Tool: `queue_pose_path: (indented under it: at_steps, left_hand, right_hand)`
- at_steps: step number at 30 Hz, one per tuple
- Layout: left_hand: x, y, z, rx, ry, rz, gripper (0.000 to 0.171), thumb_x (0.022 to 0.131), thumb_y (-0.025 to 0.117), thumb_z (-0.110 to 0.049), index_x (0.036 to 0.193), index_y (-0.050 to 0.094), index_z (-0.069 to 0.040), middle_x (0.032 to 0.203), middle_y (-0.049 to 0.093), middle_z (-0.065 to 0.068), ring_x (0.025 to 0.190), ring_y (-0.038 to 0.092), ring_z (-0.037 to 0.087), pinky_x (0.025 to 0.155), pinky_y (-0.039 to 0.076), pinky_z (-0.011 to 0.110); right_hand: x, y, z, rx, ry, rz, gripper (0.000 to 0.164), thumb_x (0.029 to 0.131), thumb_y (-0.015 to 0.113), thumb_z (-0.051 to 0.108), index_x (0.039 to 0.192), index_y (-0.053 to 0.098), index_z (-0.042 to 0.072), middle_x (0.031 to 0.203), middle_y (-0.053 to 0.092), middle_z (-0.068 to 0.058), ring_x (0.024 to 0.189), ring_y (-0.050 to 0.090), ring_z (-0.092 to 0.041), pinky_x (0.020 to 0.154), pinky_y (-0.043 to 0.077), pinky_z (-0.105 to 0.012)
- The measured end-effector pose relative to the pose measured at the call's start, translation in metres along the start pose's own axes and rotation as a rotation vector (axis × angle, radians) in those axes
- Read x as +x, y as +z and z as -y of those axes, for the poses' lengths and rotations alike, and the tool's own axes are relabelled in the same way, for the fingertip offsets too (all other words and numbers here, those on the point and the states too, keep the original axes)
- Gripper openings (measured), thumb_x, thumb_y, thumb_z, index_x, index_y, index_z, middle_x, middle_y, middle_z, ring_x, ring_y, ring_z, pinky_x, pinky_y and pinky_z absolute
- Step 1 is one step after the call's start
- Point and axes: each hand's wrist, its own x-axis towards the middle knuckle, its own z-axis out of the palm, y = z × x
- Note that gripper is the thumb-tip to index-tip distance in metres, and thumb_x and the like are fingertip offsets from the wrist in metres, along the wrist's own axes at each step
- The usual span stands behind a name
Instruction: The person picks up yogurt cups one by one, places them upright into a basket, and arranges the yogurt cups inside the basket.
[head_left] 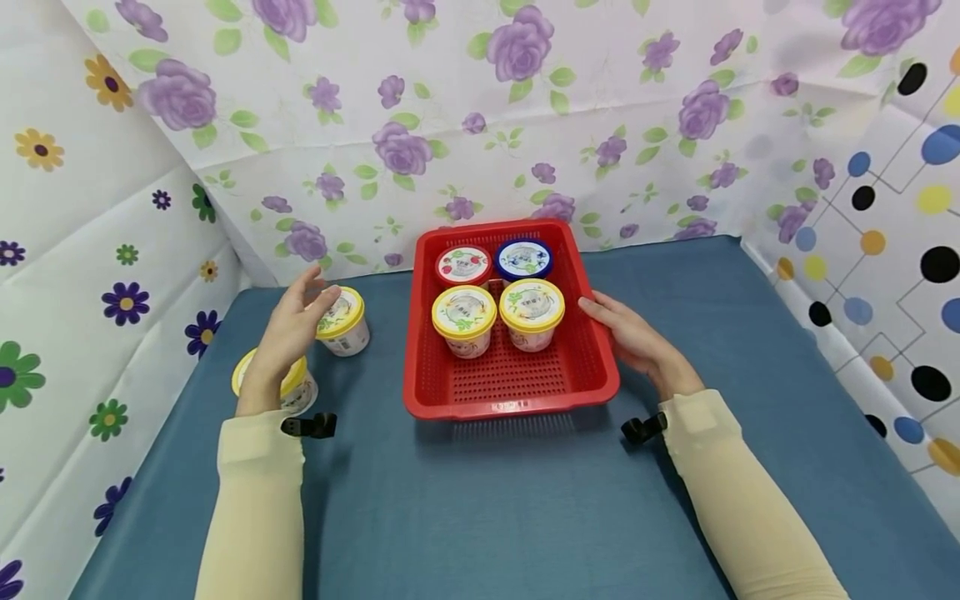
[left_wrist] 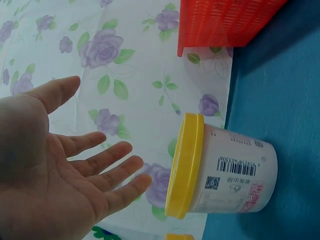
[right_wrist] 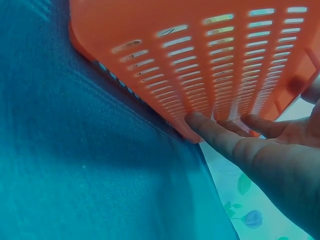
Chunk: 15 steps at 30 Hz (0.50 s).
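Observation:
My left hand (head_left: pixel 288 333) is raised beside a white paper cup (head_left: pixel 351 337) with a yellow lid, its fingers spread and nothing between them. In the left wrist view the palm faces the lid of that cup (left_wrist: pixel 235 172), with a gap to the fingertips. Another yellow-lidded cup (head_left: pixel 302 393) stands behind my left wrist, partly hidden by it. At the right side of a red plastic basket (head_left: pixel 592 392), my right hand (head_left: pixel 637 342) holds the rim, thumb over the edge. Its fingers (right_wrist: pixel 220 137) lie along the slotted outer wall.
Several lidded cups stand in the basket: one red-lidded (head_left: pixel 463 265) and one blue-lidded (head_left: pixel 524 259) at the back, two yellow-lidded (head_left: pixel 465 321) before them. Blue cloth (head_left: pixel 487 508) covers the table. Flowered cloth (head_left: pixel 450 108) hangs behind, and patterned sheets rise at both sides.

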Motion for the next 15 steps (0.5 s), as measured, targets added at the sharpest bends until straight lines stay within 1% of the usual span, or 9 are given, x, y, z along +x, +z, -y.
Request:
queue_pose_path:
  at_steps: [4,9,13,15]
  left_hand:
    - [0.0019,0.0004,0.0027,0.032,-0.015,0.006,0.084,0.107,0.046,-0.057,0.168,0.008,-0.014,0.169,0.02,0.023,0.155,0.02,0.046,0.118,0.026,0.068]
    - [0.0033,0.0009,0.0036,0.053,-0.026,0.014,0.087,0.106,0.046,-0.06,0.168,0.008,-0.013,0.17,0.018,0.023,0.155,0.019,0.045,0.119,0.024,0.068]
    - [0.006,0.002,0.0052,0.071,-0.029,0.012,0.086,0.106,0.046,-0.059,0.168,0.009,-0.012,0.17,0.018,0.024,0.155,0.017,0.046,0.12,0.023,0.068]
    - [0.0075,0.0025,0.007,0.102,-0.027,0.01,0.086,0.107,0.046,-0.057,0.168,0.009,-0.01,0.169,0.018,0.025,0.155,0.018,0.047,0.119,0.023,0.068]
  right_hand:
    - [0.0007,-0.0011,-0.0015,-0.005,0.0,-0.004,0.068,0.108,0.051,0.048,0.163,0.027,0.015,0.149,0.053,-0.023,0.118,0.068,-0.035,0.089,0.061,-0.047]
    - [0.0018,-0.0012,-0.0014,-0.005,-0.002,0.0,0.069,0.108,0.051,0.048,0.163,0.028,0.015,0.149,0.053,-0.023,0.12,0.068,-0.036,0.089,0.061,-0.047]
    - [0.0017,-0.0009,-0.001,0.001,0.0,0.003,0.069,0.108,0.051,0.048,0.163,0.027,0.015,0.149,0.053,-0.024,0.12,0.068,-0.035,0.089,0.061,-0.047]
    - [0.0016,-0.001,-0.001,0.004,-0.002,0.003,0.068,0.108,0.051,0.047,0.163,0.027,0.014,0.149,0.053,-0.024,0.12,0.068,-0.036,0.089,0.061,-0.047]
